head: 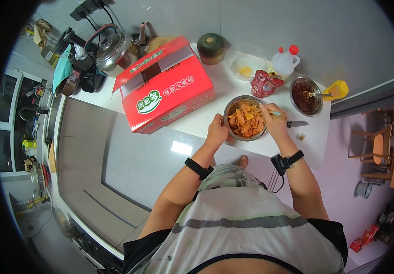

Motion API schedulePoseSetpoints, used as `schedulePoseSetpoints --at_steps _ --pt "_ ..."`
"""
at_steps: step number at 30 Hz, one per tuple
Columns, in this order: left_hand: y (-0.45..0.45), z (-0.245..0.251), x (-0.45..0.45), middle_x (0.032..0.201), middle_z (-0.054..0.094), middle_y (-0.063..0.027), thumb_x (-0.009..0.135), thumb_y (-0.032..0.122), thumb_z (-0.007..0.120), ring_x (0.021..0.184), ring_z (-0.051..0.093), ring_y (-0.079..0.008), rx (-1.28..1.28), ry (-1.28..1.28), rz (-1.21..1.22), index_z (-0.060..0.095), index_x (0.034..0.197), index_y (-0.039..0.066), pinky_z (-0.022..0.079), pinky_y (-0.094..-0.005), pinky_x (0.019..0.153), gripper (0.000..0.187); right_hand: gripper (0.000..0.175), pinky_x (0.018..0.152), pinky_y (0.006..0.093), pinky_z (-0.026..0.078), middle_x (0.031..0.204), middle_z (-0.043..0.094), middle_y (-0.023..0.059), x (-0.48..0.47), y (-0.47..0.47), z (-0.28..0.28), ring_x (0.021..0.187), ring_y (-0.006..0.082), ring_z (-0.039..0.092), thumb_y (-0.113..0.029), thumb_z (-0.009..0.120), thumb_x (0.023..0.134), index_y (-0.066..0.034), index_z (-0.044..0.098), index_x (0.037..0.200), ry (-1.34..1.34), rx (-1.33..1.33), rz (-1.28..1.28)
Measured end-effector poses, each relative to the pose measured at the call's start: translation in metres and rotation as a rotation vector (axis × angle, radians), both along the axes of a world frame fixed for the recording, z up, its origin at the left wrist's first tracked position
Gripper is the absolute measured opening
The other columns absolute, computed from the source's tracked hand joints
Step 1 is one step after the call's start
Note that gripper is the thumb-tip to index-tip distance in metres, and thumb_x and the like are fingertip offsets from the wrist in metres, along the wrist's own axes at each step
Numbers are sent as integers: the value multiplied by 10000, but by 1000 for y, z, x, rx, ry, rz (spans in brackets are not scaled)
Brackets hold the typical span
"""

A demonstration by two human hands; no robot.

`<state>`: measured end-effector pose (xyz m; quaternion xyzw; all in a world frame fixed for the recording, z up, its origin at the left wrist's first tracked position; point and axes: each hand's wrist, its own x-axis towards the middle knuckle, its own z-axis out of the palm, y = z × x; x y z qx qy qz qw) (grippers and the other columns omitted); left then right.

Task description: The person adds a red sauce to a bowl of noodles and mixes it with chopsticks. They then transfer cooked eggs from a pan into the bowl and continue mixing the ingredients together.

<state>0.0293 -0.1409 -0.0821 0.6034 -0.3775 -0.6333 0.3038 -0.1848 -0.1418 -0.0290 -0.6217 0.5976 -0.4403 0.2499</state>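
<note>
A steel bowl (235,135) stands near the counter's front edge. Orange-coated sliced food (246,120) fills much of it, with some yellow pieces among the slices. My left hand (218,130) grips the bowl's left rim. Over the opposite rim, my right hand (274,120) is closed around what look like chopsticks (279,113); their tips are hidden. A knife (298,124) with a black handle lies just right of that hand. Behind the bowl stands a crumpled red pouch (263,84) with a spout.
A red cardboard box (173,94) with raised flaps sits left, its corner past the counter edge. A kettle (113,51), a green squash (210,46), a clear bowl (231,58) and a white jug (283,64) stand behind. Dark red sauce fills another bowl (301,111) beside a yellow bottle (340,89).
</note>
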Motion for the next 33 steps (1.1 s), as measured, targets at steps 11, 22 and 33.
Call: schedulePoseSetpoints --at_steps 11,22,33 --pt "2 -8 -4 911 590 -152 954 24 518 687 680 -261 18 53 92 465 1036 -14 616 -368 484 105 43 611 329 501 764 644 107 5 47 12 660 257 626 -10 711 841 4 672 830 146 -157 385" --pt "1 -6 -6 960 609 -176 972 15 482 708 705 -279 -23 -25 50 434 1060 -15 632 -376 534 105 67 634 343 519 830 656 119 9 41 13 708 288 646 -55 720 849 -7 681 873 32 -103 268" --pt "7 -4 -9 914 598 -154 970 59 520 697 701 -273 -25 -40 123 442 1003 -7 627 -376 509 107 78 617 372 514 772 618 120 27 54 1 685 298 628 -44 744 816 -35 671 841 223 -318 176"
